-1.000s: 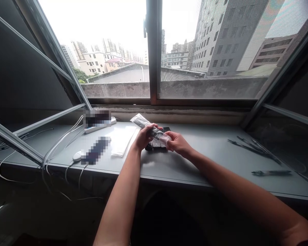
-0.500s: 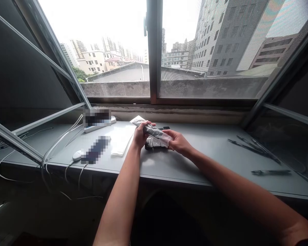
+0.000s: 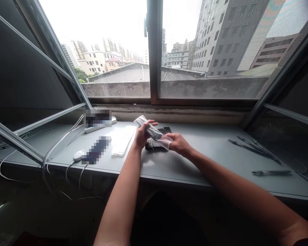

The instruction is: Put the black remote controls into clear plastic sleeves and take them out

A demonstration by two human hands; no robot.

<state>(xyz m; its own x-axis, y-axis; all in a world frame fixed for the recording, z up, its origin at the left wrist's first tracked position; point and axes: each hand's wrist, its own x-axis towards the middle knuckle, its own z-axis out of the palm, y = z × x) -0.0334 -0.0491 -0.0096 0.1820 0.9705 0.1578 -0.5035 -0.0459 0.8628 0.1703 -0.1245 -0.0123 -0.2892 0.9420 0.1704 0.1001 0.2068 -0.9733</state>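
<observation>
Both hands hold a remote control in a translucent white sleeve (image 3: pixel 154 132), tilted down towards the right above the desk. My left hand (image 3: pixel 142 136) is wrapped round its middle, thumb and fingers on either side. My right hand (image 3: pixel 179 143) pinches the sleeve's lower right end, where the film looks slack. Under the hands, several black remote controls (image 3: pixel 149 144) lie side by side on the desk, partly hidden by the sleeve. A stack of flat white sleeves (image 3: pixel 122 145) rests just left of my left forearm.
The grey desk (image 3: pixel 195 167) runs below a window. At left are a blurred-out phone-like object (image 3: pixel 95 151), a round white charger (image 3: pixel 77 155), a power strip (image 3: pixel 100 125) and loose white cables. Dark pens or tools (image 3: pixel 270 173) lie at right. Metal frames (image 3: pixel 77 85) slope on both sides.
The sleeve has shifted slightly, its lower end now hanging lower and more of the film showing beside my right hand. More of the remotes beneath shows. My left hand stays around it.
</observation>
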